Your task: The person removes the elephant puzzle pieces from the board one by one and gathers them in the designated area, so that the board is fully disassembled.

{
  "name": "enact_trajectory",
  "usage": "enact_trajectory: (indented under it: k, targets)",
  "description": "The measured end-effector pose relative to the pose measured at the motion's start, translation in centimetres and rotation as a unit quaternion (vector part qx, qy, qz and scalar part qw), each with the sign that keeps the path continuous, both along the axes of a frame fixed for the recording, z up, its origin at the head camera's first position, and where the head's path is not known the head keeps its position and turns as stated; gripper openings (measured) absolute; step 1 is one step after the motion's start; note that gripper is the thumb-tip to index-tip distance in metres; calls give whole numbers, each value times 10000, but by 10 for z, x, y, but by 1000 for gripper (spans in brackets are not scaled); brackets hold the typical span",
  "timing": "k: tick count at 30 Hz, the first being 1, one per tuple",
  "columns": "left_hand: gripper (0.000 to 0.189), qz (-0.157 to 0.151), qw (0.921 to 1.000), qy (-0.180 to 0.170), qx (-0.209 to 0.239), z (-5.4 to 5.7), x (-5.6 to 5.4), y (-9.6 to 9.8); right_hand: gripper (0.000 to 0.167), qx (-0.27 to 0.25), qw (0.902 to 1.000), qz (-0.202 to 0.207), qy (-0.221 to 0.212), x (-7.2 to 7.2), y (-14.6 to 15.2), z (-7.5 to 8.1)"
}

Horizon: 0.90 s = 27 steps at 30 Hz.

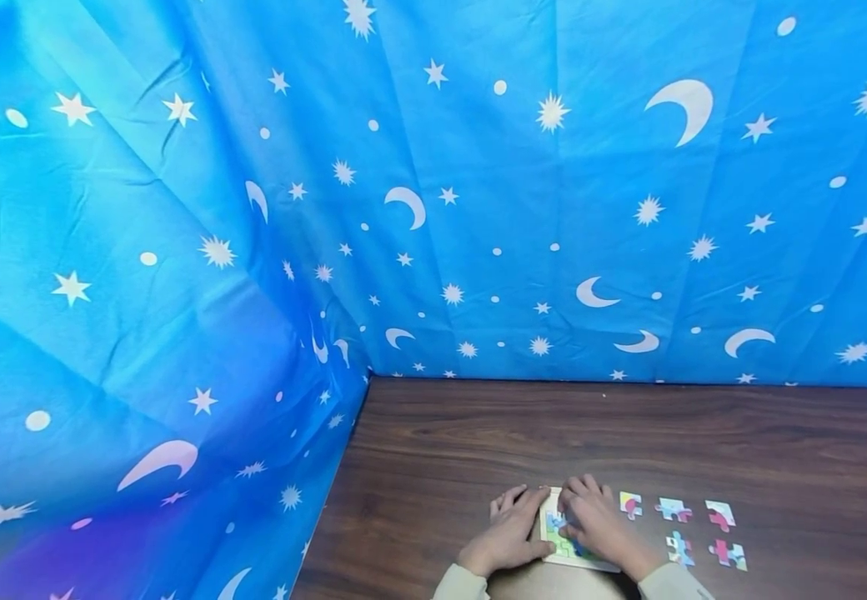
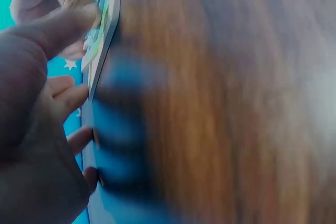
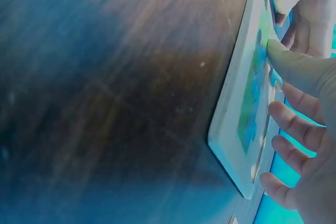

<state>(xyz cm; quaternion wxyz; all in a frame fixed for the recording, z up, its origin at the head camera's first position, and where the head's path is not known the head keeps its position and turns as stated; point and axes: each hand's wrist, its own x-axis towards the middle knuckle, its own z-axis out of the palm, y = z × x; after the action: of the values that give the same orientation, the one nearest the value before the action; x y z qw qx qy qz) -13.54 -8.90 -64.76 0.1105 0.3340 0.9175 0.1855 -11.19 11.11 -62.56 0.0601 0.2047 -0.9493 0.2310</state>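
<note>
A jigsaw puzzle board (image 1: pixel 600 565) with a pale raised rim lies at the near middle of the table, with green and blue pieces inside. My left hand (image 1: pixel 507 533) holds its left side, thumb at the near corner and fingers along the far part of that edge. Above the board, my right hand (image 1: pixel 600 521) pinches a small puzzle piece (image 3: pixel 274 77) between thumb and index finger, close over the picture. The other right fingers spread past the far rim in the right wrist view. The right hand hides much of the board in the head view.
Several loose puzzle pieces lie to the right of the board, among them a red and yellow piece (image 1: pixel 631 505) and a red and pale one (image 1: pixel 728 553). A blue curtain (image 1: pixel 478 208) with stars and moons borders the dark wooden table (image 1: pixel 433 450) behind and left.
</note>
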Motion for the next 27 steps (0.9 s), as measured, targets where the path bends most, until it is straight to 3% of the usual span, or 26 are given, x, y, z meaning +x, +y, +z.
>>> enact_trajectory:
  k: [4, 9, 27]
  targets:
    - [80, 17, 9999, 159, 15, 4, 2, 3, 36, -66, 9998, 47, 199, 0, 1, 0]
    - [80, 53, 10000, 22, 24, 3, 3, 4, 36, -252, 9993, 44, 275, 0, 3, -1]
    - [78, 34, 9998, 205, 11, 2, 4, 4, 17, 220, 9962, 531, 658, 1, 14, 3]
